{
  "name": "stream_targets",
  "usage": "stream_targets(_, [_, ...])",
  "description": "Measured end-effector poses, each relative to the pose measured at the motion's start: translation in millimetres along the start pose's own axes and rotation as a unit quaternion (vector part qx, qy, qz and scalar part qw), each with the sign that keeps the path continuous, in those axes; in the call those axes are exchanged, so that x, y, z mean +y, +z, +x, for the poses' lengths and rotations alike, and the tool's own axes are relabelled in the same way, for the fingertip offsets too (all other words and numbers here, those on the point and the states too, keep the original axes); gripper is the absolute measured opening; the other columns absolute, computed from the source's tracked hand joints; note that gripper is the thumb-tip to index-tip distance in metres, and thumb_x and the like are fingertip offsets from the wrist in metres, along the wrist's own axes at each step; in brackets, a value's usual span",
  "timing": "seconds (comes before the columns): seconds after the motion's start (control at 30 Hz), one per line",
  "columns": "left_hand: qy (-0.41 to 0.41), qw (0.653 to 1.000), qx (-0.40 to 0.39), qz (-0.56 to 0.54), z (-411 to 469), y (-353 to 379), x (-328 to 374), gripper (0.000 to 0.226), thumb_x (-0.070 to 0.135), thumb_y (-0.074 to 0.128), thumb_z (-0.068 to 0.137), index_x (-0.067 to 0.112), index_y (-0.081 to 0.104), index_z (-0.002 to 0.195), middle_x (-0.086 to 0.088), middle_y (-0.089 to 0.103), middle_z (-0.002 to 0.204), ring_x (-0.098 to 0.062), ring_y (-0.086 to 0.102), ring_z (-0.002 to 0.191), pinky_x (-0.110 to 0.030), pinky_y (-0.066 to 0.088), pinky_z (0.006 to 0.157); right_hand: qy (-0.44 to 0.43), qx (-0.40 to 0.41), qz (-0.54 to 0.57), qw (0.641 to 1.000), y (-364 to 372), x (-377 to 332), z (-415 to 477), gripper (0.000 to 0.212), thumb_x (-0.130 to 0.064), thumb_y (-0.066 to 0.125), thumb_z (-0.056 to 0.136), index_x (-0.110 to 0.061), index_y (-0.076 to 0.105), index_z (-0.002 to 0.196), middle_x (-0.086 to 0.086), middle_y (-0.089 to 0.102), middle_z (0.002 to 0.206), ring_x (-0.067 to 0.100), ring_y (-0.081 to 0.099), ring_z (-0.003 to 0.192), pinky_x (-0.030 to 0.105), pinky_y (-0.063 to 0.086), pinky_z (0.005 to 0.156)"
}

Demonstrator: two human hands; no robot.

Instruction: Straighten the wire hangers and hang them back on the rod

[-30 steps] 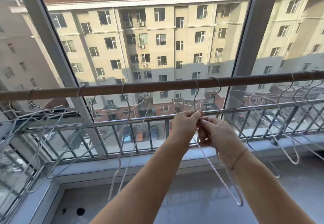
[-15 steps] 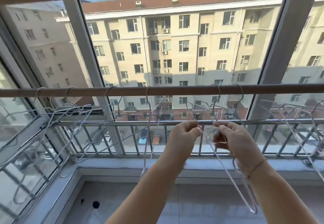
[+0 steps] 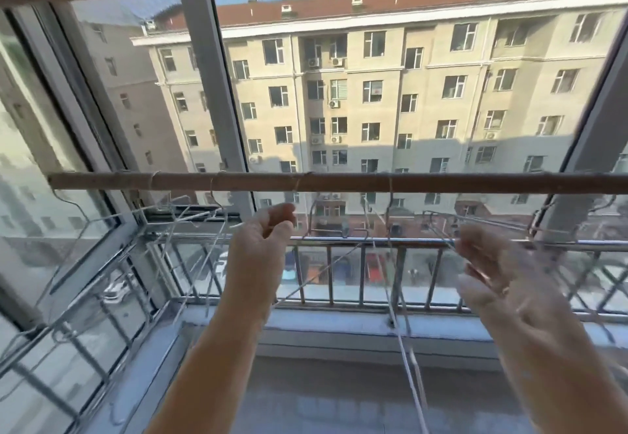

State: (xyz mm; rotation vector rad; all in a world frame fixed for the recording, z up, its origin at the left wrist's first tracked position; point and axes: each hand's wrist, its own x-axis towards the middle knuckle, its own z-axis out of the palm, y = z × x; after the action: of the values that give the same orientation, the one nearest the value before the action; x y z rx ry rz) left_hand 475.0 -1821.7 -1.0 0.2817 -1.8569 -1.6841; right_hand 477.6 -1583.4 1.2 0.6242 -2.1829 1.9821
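Observation:
A brown rod runs across the window at mid height. A long, narrow wire hanger hangs from it by its hook between my two hands, and neither hand touches it. My left hand is raised just left of it, fingers loosely curled around nothing. My right hand is blurred and spread loosely to the right. Its fingertips are at the corner of a bent hanger, with no clear grip. More bent hangers hang tangled at the rod's left end.
A metal railing with vertical bars runs outside behind the hangers. Window frame posts rise at left and right. A pale sill lies below the railing. Further wire hangers cluster at the far right.
Both hands have let go of the narrow hanger and moved apart; it now hangs free on the rod. The camera has turned to the left and upward.

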Motion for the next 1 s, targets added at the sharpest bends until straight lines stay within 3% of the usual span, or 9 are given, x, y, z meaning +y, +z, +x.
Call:
stream_targets(0.13, [-0.066, 0.996, -0.059, 0.025, 32, -35, -20, 0.023, 0.007, 0.052, 0.089, 0.019, 0.069, 0.098, -0.002, 0.070, 0.097, -0.013, 0.062, 0.092, -0.026, 0.045, 0.085, 0.104, -0.139, 0.113, 0.978, 105, 0, -13, 0.049, -0.025, 0.056, 0.069, -0.030, 0.052, 0.118, -0.016, 0.064, 0.117, -0.011, 0.053, 0.111, 0.011, 0.041, 0.098])
stream_targets(0.2, [-0.097, 0.988, -0.118, 0.036, 39, -44, -27, 0.022, 0.007, 0.052, 0.089, 0.017, 0.068, 0.101, -0.003, 0.070, 0.100, -0.015, 0.062, 0.094, -0.026, 0.045, 0.085, 0.155, -0.129, 0.120, 0.972, 148, 9, -6, 0.043, -0.025, 0.060, 0.077, -0.031, 0.050, 0.119, -0.016, 0.058, 0.121, -0.010, 0.053, 0.110, 0.012, 0.043, 0.095])
stream_targets(0.3, [-0.134, 0.971, -0.191, 0.054, 42, -49, -35, 0.019, 0.009, 0.054, 0.089, 0.018, 0.068, 0.097, -0.003, 0.070, 0.096, -0.014, 0.061, 0.089, -0.027, 0.047, 0.085, 0.209, -0.051, 0.123, 0.969, 189, 20, 11, 0.038, -0.013, 0.055, 0.088, -0.026, 0.048, 0.122, -0.010, 0.059, 0.117, -0.001, 0.055, 0.106, 0.018, 0.041, 0.088])
stream_targets(0.43, [-0.197, 0.949, -0.245, -0.015, 43, -51, -38, 0.014, 0.008, 0.052, 0.090, 0.016, 0.065, 0.092, -0.001, 0.067, 0.071, -0.010, 0.065, 0.054, -0.019, 0.049, 0.048, 0.234, 0.010, 0.172, 0.957, 215, 24, 21, 0.028, -0.009, 0.053, 0.088, -0.022, 0.052, 0.113, 0.002, 0.069, 0.097, 0.011, 0.063, 0.082, 0.021, 0.045, 0.069])
stream_targets(0.53, [-0.224, 0.935, -0.272, -0.039, 48, -48, -39, 0.013, 0.012, 0.052, 0.091, 0.014, 0.064, 0.094, -0.009, 0.070, 0.081, -0.018, 0.062, 0.054, -0.015, 0.037, 0.036, 0.214, 0.047, 0.203, 0.954, 219, 25, 19, 0.023, -0.003, 0.052, 0.088, -0.017, 0.053, 0.107, 0.002, 0.068, 0.071, 0.012, 0.061, 0.061, 0.020, 0.048, 0.057])
stream_targets(0.63, [-0.223, 0.930, -0.283, -0.072, 50, -41, -39, 0.012, 0.011, 0.054, 0.090, 0.010, 0.066, 0.088, -0.014, 0.064, 0.084, -0.019, 0.057, 0.059, -0.017, 0.040, 0.037, 0.174, 0.072, 0.174, 0.967, 214, 24, 20, 0.023, 0.001, 0.046, 0.090, -0.014, 0.054, 0.105, -0.001, 0.061, 0.056, 0.009, 0.050, 0.045, 0.018, 0.041, 0.042])
stream_targets(0.8, [-0.212, 0.930, -0.270, -0.129, 60, -28, -31, 0.009, 0.009, 0.058, 0.088, 0.008, 0.066, 0.083, -0.009, 0.058, 0.072, -0.020, 0.054, 0.065, -0.023, 0.048, 0.059, 0.149, 0.033, 0.150, 0.977, 196, 20, 44, 0.019, 0.000, 0.040, 0.093, -0.008, 0.055, 0.102, 0.002, 0.053, 0.049, 0.010, 0.039, 0.034, 0.019, 0.030, 0.032])
stream_targets(0.93, [-0.224, 0.941, -0.223, -0.123, 58, -16, -34, 0.009, 0.006, 0.058, 0.088, 0.007, 0.064, 0.082, -0.005, 0.060, 0.067, -0.015, 0.055, 0.061, -0.024, 0.045, 0.060, 0.167, -0.022, 0.123, 0.978, 179, 28, 51, 0.021, -0.004, 0.040, 0.094, -0.011, 0.059, 0.087, 0.002, 0.059, 0.053, 0.009, 0.048, 0.039, 0.018, 0.036, 0.034])
stream_targets(1.0, [-0.229, 0.945, -0.214, -0.097, 51, -14, -42, 0.010, 0.005, 0.055, 0.090, 0.007, 0.064, 0.087, -0.004, 0.061, 0.068, -0.012, 0.056, 0.057, -0.021, 0.046, 0.056, 0.177, -0.015, 0.077, 0.981, 169, 39, 46, 0.019, -0.010, 0.042, 0.094, -0.014, 0.061, 0.093, 0.003, 0.062, 0.066, 0.011, 0.056, 0.053, 0.021, 0.045, 0.047])
